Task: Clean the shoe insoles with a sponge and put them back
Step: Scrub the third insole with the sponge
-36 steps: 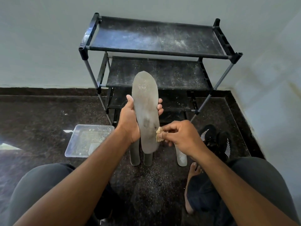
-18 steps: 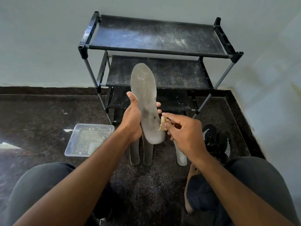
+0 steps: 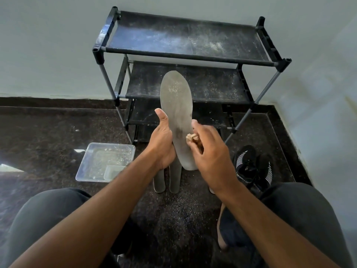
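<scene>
A grey insole (image 3: 176, 115) stands upright in front of a black shoe rack (image 3: 185, 41), gripped at mid-length by the left hand (image 3: 161, 144). The right hand (image 3: 209, 151) pinches a small tan sponge (image 3: 191, 137) against the insole's right edge, higher than a second ago, so scrubbing looks underway. More insoles (image 3: 167, 180) lie on the floor below, black shoes (image 3: 251, 167) to the right.

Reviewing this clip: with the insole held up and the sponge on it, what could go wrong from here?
The left hand grips only the lower part of the insole, so its long free end may flex under scrubbing. The sponge, pinched small in the right hand, could slip out. Loosened grit may fall on the insoles on the floor.
</scene>
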